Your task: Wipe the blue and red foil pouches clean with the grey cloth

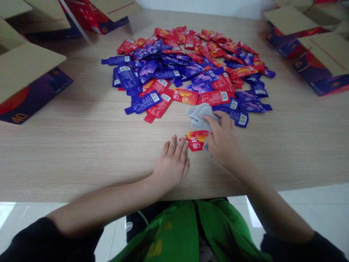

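Observation:
A red sachet (196,141) with an orange picture and white lettering lies flat near the front of the table. My left hand (172,162) rests on the tabletop with fingers stretched out, the fingertips on the sachet's narrow left end. A crumpled grey-white cloth (201,115) is gripped in my right hand (222,142), and part of it covers the sachet's right end. Just beyond both hands spreads a large heap of red and purple sachets (169,72), some with barcode sides up.
Open cardboard boxes (35,87) stand at the left, with another red box (100,18) behind them. More open boxes (321,72) stand at the right. The wooden table's (81,163) front edge runs just ahead of my body.

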`<state>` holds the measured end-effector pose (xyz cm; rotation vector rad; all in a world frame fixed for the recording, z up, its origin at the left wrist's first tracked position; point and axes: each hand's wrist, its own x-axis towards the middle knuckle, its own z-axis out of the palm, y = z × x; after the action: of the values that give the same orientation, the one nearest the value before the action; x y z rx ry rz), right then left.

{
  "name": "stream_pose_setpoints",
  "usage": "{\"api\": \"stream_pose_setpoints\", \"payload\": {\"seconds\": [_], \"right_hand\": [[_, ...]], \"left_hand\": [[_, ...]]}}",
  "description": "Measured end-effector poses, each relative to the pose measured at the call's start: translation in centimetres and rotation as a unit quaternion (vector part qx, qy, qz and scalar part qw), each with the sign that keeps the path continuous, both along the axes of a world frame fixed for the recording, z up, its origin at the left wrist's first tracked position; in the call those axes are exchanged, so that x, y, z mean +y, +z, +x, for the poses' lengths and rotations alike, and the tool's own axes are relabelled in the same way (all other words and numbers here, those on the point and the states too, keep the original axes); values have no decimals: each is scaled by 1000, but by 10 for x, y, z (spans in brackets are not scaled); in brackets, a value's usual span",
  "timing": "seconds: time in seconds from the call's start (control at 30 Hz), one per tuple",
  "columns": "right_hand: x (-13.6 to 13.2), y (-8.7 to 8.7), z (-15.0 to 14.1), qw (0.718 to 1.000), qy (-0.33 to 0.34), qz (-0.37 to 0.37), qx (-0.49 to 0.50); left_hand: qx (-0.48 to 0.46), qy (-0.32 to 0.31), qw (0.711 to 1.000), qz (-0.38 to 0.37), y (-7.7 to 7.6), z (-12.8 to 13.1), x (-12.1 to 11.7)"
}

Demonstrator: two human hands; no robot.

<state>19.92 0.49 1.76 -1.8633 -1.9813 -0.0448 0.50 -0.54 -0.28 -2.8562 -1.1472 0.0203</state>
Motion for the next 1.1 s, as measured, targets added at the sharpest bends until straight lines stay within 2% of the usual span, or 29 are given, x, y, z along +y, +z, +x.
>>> {"api": "stream_pose_setpoints", "payload": {"seconds": [0.07, 0.13, 0.23, 0.33, 0.53, 0.67, 0.73, 0.8, 0.87, 0.97, 1.03, 1.1], "right_hand": [[5, -2, -25, 999, 35, -5, 8], [7, -9, -42, 997, 65, -40, -14], [3, -19, -44, 992, 75, -81, -66], [-7, -22, -23, 991, 34, -82, -98], [-32, -31, 41, 987, -83, -71, -122], [-31, -22, 61, 991, -75, -64, -86], [-23, -12, 49, 997, -59, -30, -45], [-13, -4, 23, 999, -42, -1, -16], [-3, -2, -9, 1000, -9, -9, -14], [6, -12, -43, 997, 35, -57, -46], [5, -19, -47, 993, 58, -76, -75], [0, -23, -37, 992, 51, -74, -93]], "left_hand": [[-10, -2, 1000, 5, -1, 0, 1], [-17, -4, 1000, 7, -3, -1, 1], [-19, -4, 1000, 13, -2, -2, 2], [-10, 4, 1000, 9, 1, -1, 2], [18, 3, 1000, -18, 5, -1, 3], [8, 0, 1000, -9, 2, -1, 4], [2, -1, 1000, -3, 1, -1, 4], [-4, -2, 1000, 4, 1, -1, 3], [-11, -4, 1000, 10, 0, -2, 3], [-17, -2, 1000, 12, -1, -2, 3], [-17, -2, 1000, 13, 0, -2, 3], [-15, -7, 1000, 15, 1, -1, 4]]}}
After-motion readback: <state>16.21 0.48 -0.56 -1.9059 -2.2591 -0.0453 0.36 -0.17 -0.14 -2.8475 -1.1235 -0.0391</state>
